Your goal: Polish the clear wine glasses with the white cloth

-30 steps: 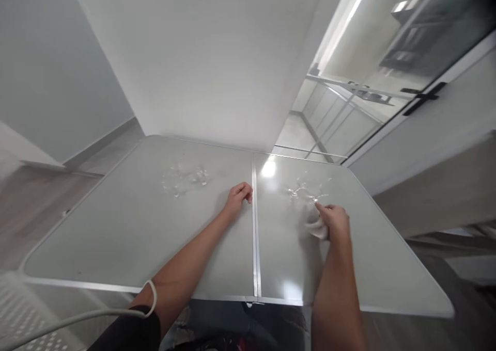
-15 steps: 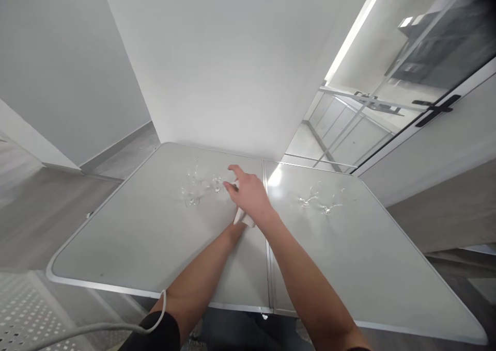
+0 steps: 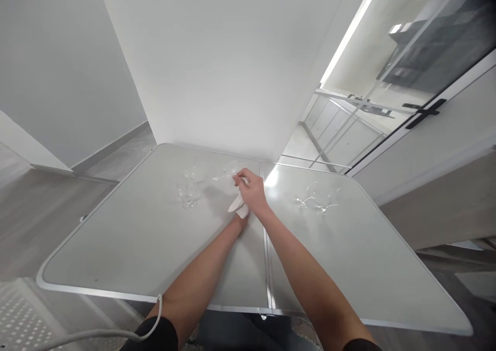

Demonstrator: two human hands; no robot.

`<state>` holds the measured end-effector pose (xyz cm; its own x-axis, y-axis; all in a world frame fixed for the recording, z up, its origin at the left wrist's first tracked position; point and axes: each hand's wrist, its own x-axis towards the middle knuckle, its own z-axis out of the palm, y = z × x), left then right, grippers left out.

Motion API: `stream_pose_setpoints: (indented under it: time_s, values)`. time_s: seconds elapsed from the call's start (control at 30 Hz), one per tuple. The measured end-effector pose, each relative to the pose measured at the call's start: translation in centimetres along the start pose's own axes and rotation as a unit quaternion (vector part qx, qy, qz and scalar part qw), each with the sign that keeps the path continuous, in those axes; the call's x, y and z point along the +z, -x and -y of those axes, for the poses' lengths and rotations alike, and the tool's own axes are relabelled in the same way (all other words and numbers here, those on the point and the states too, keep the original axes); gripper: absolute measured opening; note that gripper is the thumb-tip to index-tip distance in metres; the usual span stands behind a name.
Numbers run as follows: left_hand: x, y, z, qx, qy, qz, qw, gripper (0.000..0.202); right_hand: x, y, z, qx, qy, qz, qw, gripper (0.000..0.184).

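Observation:
My right hand (image 3: 252, 190) reaches across the middle seam of a grey folding table (image 3: 116, 248), its fingers closed around a white cloth (image 3: 237, 205). Its fingertips touch a clear stemmed glass (image 3: 228, 172) that looks tilted; I cannot tell whether the hand also grips it. My left hand (image 3: 241, 223) lies under the right hand and the cloth, so its fingers are hidden. Clear glasses (image 3: 188, 192) stand on the left half of the table. More clear glasses (image 3: 318, 200) lie on the right half.
A white wall rises right behind the table's far edge. At the right are a glass partition (image 3: 387, 82) and a white door with a black handle (image 3: 424, 114). A white cable (image 3: 77, 335) hangs by my left elbow. Wood floor surrounds the table.
My right hand left the glasses on the right half and crossed with the cloth to the left of the seam. It now covers my left hand and its fingers have closed by a glass.

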<state>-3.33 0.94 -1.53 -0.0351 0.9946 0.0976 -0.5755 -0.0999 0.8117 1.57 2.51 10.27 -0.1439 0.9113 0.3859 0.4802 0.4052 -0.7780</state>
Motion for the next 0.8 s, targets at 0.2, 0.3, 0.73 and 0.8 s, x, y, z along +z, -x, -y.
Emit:
stream_pose_setpoints:
  time_s: [0.2,0.3,0.73,0.8]
  values:
    - [1.1,-1.6,-0.9,-0.186,0.110,0.126,0.968,0.072,-8.5,3.3,-4.7,0.078,-0.210,0.056,0.973,0.028]
    - [0.8,-0.9,-1.5,-0.296,0.108,0.295,0.902,0.095,-11.3,4.8,-6.3,0.078,-0.212,0.111,0.968,0.028]
    - [2.8,0.1,-1.8,-0.115,-0.038,0.134,0.984,0.039,-9.0,6.7,-8.6,0.074,-0.456,-0.056,0.885,0.052]
    - [2.5,-0.1,-1.3,-0.097,-0.072,0.114,0.986,0.047,-8.7,6.7,-9.0,0.080,-0.426,-0.057,0.899,0.055]
